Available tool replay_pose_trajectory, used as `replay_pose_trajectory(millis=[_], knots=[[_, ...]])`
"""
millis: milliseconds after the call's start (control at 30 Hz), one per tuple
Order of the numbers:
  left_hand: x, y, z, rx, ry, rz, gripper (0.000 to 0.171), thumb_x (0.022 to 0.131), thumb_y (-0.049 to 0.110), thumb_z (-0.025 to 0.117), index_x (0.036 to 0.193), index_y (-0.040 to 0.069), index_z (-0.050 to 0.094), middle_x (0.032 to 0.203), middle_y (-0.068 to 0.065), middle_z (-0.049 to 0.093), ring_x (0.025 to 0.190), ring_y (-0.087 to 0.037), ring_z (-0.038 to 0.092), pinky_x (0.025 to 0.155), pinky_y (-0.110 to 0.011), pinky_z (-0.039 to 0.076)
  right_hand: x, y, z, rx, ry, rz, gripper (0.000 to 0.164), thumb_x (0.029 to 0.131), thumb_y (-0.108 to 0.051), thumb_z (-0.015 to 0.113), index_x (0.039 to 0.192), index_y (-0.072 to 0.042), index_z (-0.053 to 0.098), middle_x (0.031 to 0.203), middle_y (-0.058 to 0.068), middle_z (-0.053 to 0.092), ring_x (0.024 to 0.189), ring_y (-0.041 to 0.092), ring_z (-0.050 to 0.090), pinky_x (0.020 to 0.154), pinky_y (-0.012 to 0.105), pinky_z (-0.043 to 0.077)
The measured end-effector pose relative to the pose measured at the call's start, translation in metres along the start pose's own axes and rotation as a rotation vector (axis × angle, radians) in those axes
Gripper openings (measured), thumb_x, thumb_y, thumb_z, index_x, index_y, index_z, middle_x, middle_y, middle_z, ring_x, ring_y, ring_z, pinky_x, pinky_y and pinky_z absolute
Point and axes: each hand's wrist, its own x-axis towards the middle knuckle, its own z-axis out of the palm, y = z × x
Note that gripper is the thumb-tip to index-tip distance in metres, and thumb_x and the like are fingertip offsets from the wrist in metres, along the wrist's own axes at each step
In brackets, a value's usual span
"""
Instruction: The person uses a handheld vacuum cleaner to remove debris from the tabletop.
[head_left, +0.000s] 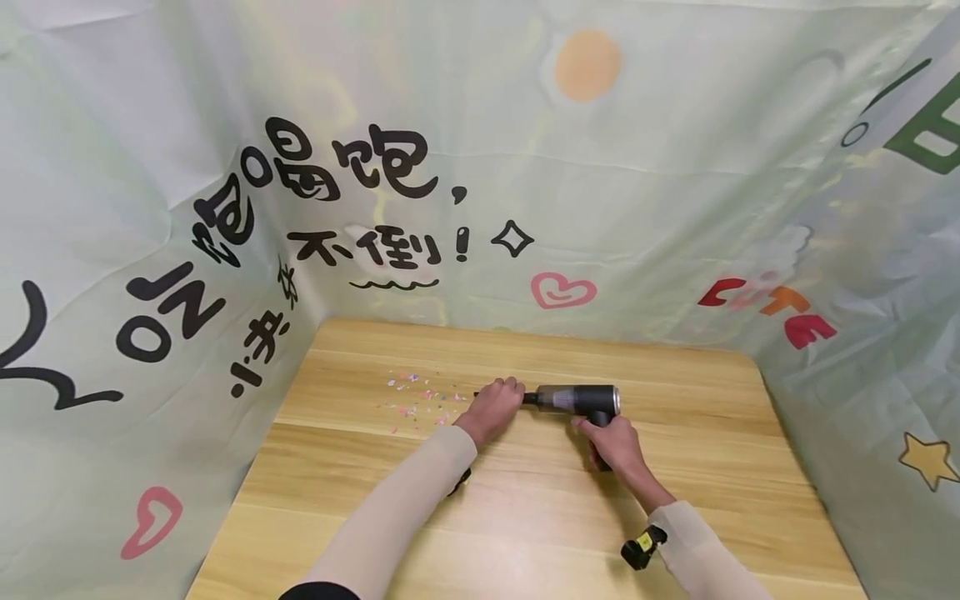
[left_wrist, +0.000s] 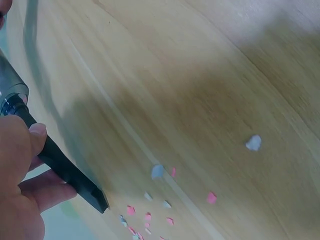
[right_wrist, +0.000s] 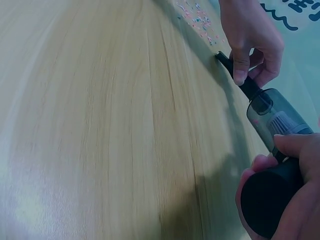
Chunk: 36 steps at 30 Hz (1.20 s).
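Note:
A black handheld vacuum cleaner (head_left: 577, 398) with a see-through dust cup (right_wrist: 277, 112) points leftward over the wooden table. My right hand (head_left: 618, 446) grips its handle, fingers wrapped round it in the right wrist view. With thumb and fingers my left hand (head_left: 495, 408) pinches the narrow black nozzle (left_wrist: 70, 167) at the front. The nozzle's tip lies close to scattered paper scraps (head_left: 427, 396), pink, white and blue. In the left wrist view a pale scrap (left_wrist: 254, 143) and a pink scrap (left_wrist: 212, 197) lie apart from the denser cluster.
The wooden table (head_left: 517, 517) meets printed cloth walls (head_left: 660, 208) at the back and on both sides. Each wrist wears a small black device, and the one on the right wrist (head_left: 642, 547) carries a yellow label.

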Motion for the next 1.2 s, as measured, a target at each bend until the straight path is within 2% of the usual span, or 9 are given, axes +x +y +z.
replay_pose_trajectory(millis=[200, 367, 533, 967, 1200], knots=[[-0.004, -0.006, 0.0, 0.056, 0.039, 0.006, 0.017, 0.103, 0.003, 0.062, 0.115, 0.008, 0.073, 0.102, -0.003, 0.074, 0.084, -0.012, 0.074, 0.068, -0.016, 0.059, 0.002, -0.002, 0.005, 0.001, -0.019, 0.009, 0.05, 0.09, -0.043, 0.078, 0.085, 0.005, 0.065, 0.053, 0.003, 0.059, 0.042, 0.015, 0.055, 0.045, 0.031, 0.05], [-0.006, -0.01, 0.002, 0.084, 0.015, 0.008, 0.017, 0.103, 0.005, 0.062, 0.116, 0.01, 0.072, 0.102, -0.002, 0.074, 0.085, -0.011, 0.074, 0.069, -0.015, 0.058, 0.001, -0.006, 0.01, 0.02, -0.024, 0.013, 0.047, 0.091, -0.041, 0.077, 0.088, 0.005, 0.064, 0.055, 0.004, 0.06, 0.043, 0.015, 0.054, 0.045, 0.03, 0.05], [-0.008, -0.014, 0.003, 0.071, -0.003, 0.005, 0.017, 0.103, 0.006, 0.062, 0.117, 0.01, 0.072, 0.103, -0.003, 0.074, 0.087, -0.012, 0.074, 0.071, -0.015, 0.059, 0.001, -0.009, 0.014, 0.023, -0.019, 0.005, 0.045, 0.092, -0.039, 0.077, 0.087, 0.004, 0.064, 0.054, 0.003, 0.058, 0.042, 0.014, 0.054, 0.045, 0.031, 0.049], [-0.012, -0.025, 0.002, 0.047, 0.02, 0.006, 0.017, 0.102, 0.005, 0.063, 0.116, 0.009, 0.073, 0.102, -0.004, 0.074, 0.086, -0.013, 0.074, 0.072, -0.017, 0.059, 0.004, -0.015, 0.022, 0.043, -0.034, 0.001, 0.046, 0.092, -0.04, 0.077, 0.088, 0.004, 0.065, 0.055, 0.004, 0.06, 0.043, 0.015, 0.054, 0.045, 0.03, 0.049], [-0.013, -0.03, 0.005, 0.005, 0.035, -0.006, 0.016, 0.102, 0.005, 0.063, 0.115, 0.009, 0.073, 0.103, -0.005, 0.074, 0.088, -0.014, 0.074, 0.074, -0.018, 0.06, 0.005, -0.017, 0.025, 0.05, -0.034, -0.007, 0.047, 0.091, -0.04, 0.078, 0.088, 0.005, 0.065, 0.054, 0.003, 0.059, 0.043, 0.015, 0.055, 0.045, 0.03, 0.048]])
